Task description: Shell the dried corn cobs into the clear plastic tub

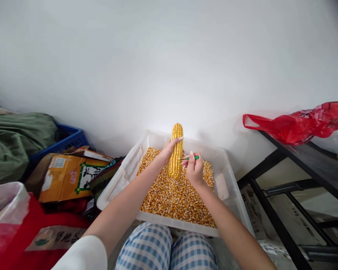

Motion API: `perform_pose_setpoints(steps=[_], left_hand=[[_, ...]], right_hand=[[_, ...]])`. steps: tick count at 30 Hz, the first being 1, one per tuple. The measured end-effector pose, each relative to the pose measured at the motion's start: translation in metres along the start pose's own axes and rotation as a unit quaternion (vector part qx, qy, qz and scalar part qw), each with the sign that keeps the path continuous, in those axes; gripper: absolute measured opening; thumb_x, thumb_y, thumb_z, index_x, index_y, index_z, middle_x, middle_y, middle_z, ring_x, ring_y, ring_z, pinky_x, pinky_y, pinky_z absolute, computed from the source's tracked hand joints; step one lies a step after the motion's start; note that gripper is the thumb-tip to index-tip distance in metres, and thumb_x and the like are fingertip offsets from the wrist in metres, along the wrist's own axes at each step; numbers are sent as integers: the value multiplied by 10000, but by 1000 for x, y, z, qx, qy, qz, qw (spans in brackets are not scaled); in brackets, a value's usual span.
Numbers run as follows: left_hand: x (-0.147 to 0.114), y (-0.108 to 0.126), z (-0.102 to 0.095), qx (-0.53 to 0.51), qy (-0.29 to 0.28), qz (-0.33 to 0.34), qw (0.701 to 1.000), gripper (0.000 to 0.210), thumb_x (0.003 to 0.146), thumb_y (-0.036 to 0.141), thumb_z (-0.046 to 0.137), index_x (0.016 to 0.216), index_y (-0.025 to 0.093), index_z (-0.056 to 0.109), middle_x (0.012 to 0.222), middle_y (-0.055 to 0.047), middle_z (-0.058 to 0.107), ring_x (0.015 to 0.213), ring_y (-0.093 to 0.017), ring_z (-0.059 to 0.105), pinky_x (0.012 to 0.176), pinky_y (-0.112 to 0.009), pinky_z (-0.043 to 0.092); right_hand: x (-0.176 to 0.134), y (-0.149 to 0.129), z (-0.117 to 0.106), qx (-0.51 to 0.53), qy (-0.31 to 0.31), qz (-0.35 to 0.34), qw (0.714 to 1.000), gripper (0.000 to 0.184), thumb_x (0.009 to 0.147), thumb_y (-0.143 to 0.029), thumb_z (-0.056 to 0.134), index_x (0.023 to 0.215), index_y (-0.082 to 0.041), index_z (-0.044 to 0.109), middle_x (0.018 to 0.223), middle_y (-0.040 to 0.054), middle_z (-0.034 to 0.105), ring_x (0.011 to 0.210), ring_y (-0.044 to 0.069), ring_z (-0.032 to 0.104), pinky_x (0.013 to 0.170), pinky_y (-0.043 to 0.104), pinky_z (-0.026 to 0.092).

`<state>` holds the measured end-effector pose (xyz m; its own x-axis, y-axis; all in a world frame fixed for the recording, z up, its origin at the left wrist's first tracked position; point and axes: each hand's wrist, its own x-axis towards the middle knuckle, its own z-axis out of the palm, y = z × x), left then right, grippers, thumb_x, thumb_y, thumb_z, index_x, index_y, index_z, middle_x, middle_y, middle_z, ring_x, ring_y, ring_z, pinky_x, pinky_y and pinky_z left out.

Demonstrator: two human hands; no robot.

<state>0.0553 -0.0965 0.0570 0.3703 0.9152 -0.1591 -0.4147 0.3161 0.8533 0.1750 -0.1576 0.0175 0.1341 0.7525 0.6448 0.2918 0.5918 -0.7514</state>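
Observation:
An ear of corn (175, 157), yellow and covered with kernels, is held nearly upright above a clear plastic bin. My left hand (169, 148) is wrapped round its left side, with the thumb across the front. In my right hand (194, 168) is a small tool with a green handle (196, 157); its thin metal shaft points left and meets the lower right side of the cob. Whether the tip is between the kernels I cannot tell. Below both hands, loose corn kernels (174, 202) cover the floor of the plastic bin (233, 187).
To the left are an orange cardboard box (64, 176), a blue crate (70, 137) with green cloth (19, 138), and a red bag (53, 225). A black metal frame (273, 210) stands at right, with a red plastic bag (298, 122) on top. A white wall (169, 63) rises behind the bin.

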Motion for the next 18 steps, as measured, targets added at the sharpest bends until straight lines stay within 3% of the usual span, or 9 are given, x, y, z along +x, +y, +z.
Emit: perform_pose_setpoints(steps=[6, 13, 18], left_hand=[[3, -4, 2, 31, 1, 59, 998, 398, 695, 511, 595, 811, 136, 529, 541, -47, 611, 456, -162, 590, 468, -256, 467], [-2, -1, 3, 102, -27, 135, 985, 408, 733, 496, 592, 931, 161, 471, 579, -19, 604, 475, -158, 590, 467, -251, 462], [-5, -2, 5, 153, -44, 170, 973, 411, 729, 442, 623, 989, 159, 477, 632, -5, 591, 510, -145, 585, 489, -243, 454]], right_hand=[[10, -10, -1, 95, 21, 85, 992, 306, 915, -483, 352, 803, -200, 385, 528, -71, 487, 386, 72, 491, 369, 165, 389], [17, -19, -4, 120, 22, 138, 983, 339, 873, -528, 397, 777, -204, 367, 568, -78, 475, 366, 44, 453, 322, 139, 346], [20, -10, -5, 127, 13, 185, 974, 331, 860, -526, 409, 773, -210, 366, 495, -96, 455, 313, 49, 403, 296, 144, 327]])
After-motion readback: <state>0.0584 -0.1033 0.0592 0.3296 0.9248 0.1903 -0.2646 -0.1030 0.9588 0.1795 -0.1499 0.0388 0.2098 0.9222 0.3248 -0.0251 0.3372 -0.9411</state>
